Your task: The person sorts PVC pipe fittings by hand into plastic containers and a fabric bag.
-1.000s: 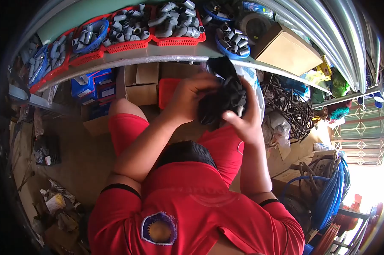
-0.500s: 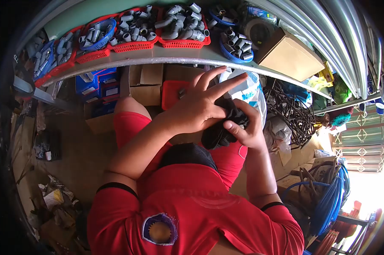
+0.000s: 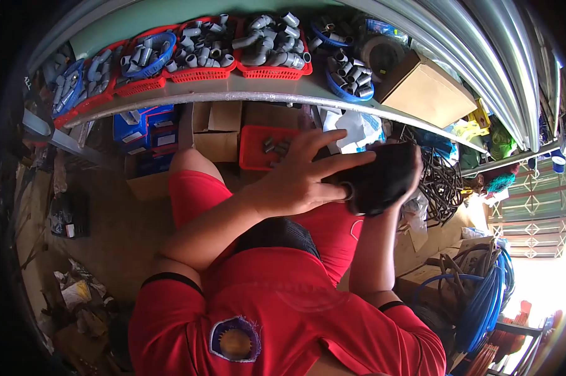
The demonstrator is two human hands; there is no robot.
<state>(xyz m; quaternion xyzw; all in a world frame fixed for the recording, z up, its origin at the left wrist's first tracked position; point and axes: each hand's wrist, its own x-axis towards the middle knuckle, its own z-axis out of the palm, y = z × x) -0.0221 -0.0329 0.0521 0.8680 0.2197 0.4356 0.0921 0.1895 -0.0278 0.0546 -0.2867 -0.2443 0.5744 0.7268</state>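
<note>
My left hand is in the middle of the head view, with two fingers stretched out. Its lower fingers are closed on a small grey pipe fitting, of which only a ring-like end shows. A black cloth is bunched against that end. My right hand grips the cloth from the far side, and most of its fingers are hidden behind the fabric. Just beyond my left hand, a red tray on the floor side of the shelf holds several small grey fittings.
A shelf edge runs across in front, bearing red baskets and blue baskets of grey fittings. Cardboard boxes stand below. Metal pipes lean at upper right, and blue hose coils lie at lower right.
Both hands have shifted right with the black cloth, which now looks spread over my right hand. The grey ring end has come into sight, and more of the red tray shows.
</note>
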